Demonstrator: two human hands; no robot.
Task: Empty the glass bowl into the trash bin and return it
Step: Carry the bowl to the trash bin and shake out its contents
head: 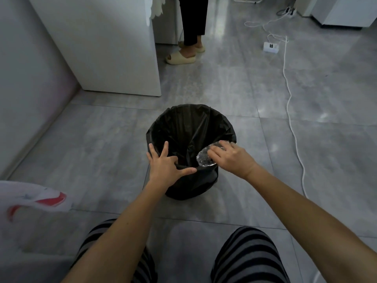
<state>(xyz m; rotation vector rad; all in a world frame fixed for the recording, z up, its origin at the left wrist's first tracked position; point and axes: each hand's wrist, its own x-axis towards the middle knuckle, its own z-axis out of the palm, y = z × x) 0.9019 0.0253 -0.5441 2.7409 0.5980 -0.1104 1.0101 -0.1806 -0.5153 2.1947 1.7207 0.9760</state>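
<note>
A round trash bin [163, 127] lined with a black bag stands on the grey tiled floor in front of me. My right hand [230, 158] grips a clear glass bowl [204, 158], tipped on its side over the bin's near right rim with its mouth facing into the bin. My left hand [165, 164] rests on the near left rim, fingers spread, the thumb lying along the bag's edge. The bowl's contents cannot be made out against the dark liner.
A white cabinet [114, 48] stands at the back left, beside another person's legs in beige slippers [181, 57]. A white cable [291, 111] with a power strip [271, 47] runs down the floor on the right. A white and red cloth [36, 199] sits at the left edge.
</note>
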